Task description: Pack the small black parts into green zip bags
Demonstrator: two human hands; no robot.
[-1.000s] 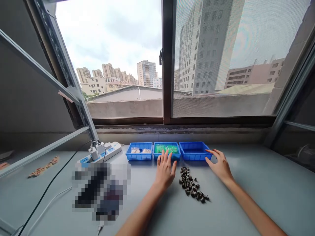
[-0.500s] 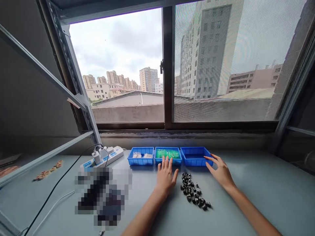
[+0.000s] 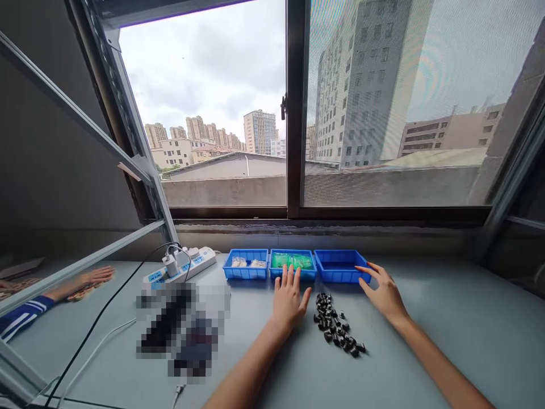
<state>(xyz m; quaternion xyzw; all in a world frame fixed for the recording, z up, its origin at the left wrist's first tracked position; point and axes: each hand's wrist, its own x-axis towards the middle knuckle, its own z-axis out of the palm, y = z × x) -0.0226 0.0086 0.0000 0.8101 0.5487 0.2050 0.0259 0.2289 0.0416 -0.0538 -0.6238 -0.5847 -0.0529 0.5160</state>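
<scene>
My left hand [image 3: 289,300] lies with its fingers spread, the fingertips at the front of the middle blue bin [image 3: 306,275], which holds green plastic packets [image 3: 279,259]. At the right-hand blue bin [image 3: 336,276], my right hand [image 3: 384,294] has its fingertips by the near right corner; its fingers and thumb are apart, and contact with the rim is hard to judge. Between my hands, a loose pile of small black, knob-like parts with short stems [image 3: 334,324] sits on the grey table [image 3: 409,369].
The left blue bin [image 3: 246,272] contains whitish packets [image 3: 258,263]. Left of it are a white power strip [image 3: 200,261], cables and blurred dark items [image 3: 193,341]. Another person's hand [image 3: 96,276] rests over small tan pieces beyond the metal frame [image 3: 85,255]. A window stands behind.
Another person's arm in a blue sleeve has come in at the left, over the tan pieces. My head view has shifted slightly. My hands stay nearly in place.
</scene>
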